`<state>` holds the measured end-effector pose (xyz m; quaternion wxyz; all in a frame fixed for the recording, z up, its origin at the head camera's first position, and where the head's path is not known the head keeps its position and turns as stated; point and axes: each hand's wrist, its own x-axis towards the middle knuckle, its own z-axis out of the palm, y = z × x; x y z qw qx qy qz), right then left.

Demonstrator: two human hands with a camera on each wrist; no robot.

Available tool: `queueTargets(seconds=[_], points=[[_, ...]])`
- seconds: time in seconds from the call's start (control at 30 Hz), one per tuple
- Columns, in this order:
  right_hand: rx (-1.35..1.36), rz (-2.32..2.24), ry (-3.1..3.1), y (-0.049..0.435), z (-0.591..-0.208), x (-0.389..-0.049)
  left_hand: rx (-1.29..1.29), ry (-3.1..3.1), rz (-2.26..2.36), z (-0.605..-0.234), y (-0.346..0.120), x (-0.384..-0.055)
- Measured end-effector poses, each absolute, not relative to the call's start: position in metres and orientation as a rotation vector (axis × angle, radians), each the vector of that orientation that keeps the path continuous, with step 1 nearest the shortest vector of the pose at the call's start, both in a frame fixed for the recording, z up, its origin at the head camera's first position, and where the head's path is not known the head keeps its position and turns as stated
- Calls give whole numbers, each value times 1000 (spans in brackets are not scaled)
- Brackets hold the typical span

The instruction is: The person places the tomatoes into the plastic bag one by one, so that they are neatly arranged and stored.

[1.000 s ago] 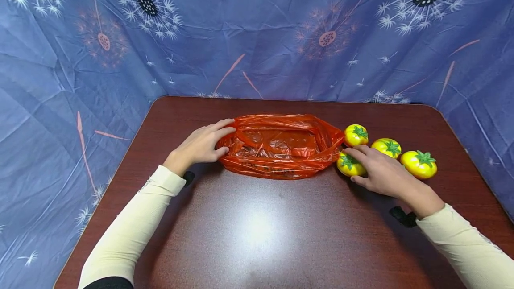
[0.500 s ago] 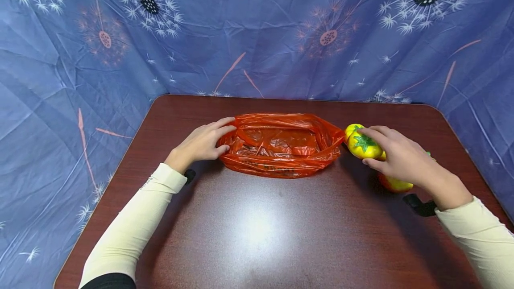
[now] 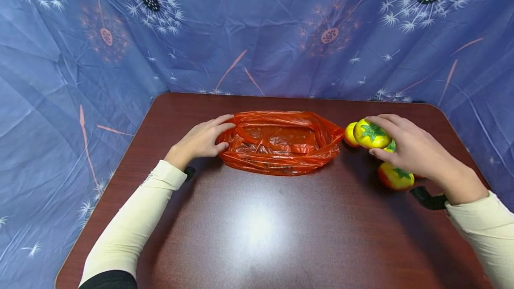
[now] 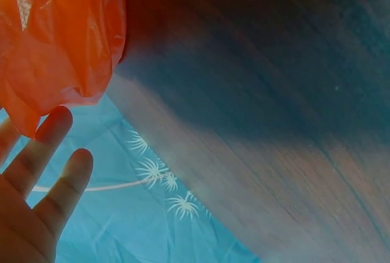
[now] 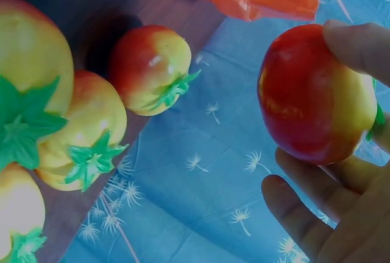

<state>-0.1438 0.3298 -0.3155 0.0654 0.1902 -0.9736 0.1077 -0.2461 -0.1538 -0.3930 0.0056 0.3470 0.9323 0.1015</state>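
Note:
In the head view my left hand (image 3: 201,141) is at the left end of a red plastic bag (image 3: 277,168), its fingers extended and touching the rim. Seen from the left wrist, straight fingers (image 4: 67,184) reach the orange-looking plastic (image 4: 67,38). My right hand (image 3: 417,150) grips a toy tomato (image 3: 371,134), yellow on top with a green leafy cap. The right wrist view shows that tomato's red underside (image 5: 304,98) between thumb and fingers, above the table. Several similar tomatoes lie close under and around this hand, among them one beside the bag (image 3: 350,135) and one nearer me (image 3: 395,178).
The bag's mouth is spread wide on the dark brown tabletop (image 3: 257,235). Blue cloth (image 3: 257,35) with dandelion prints hangs behind and to the sides of the table. In the right wrist view, a tomato (image 5: 149,71) lies near the table edge.
My right hand has picked up the tomato beside the bag's right end and moved it up and to the right. The left hand and the bag stay nearly in place.

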Motion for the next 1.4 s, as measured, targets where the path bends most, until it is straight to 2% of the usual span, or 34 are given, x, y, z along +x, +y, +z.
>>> queueTargets(seconds=[0.37, 0.7, 1.1, 1.4], points=[[718, 315, -2895, 325, -302, -156, 1117, 2909, 332, -396, -148, -248], [933, 160, -2877, 295, -286, -178, 1136, 2912, 346, -398, -146, -247], [997, 59, -2905, 270, -271, -194, 1148, 2916, 351, -396, -149, -245], [1104, -6, -2921, 244, -275, -202, 1131, 2913, 380, -399, -144, -244]])
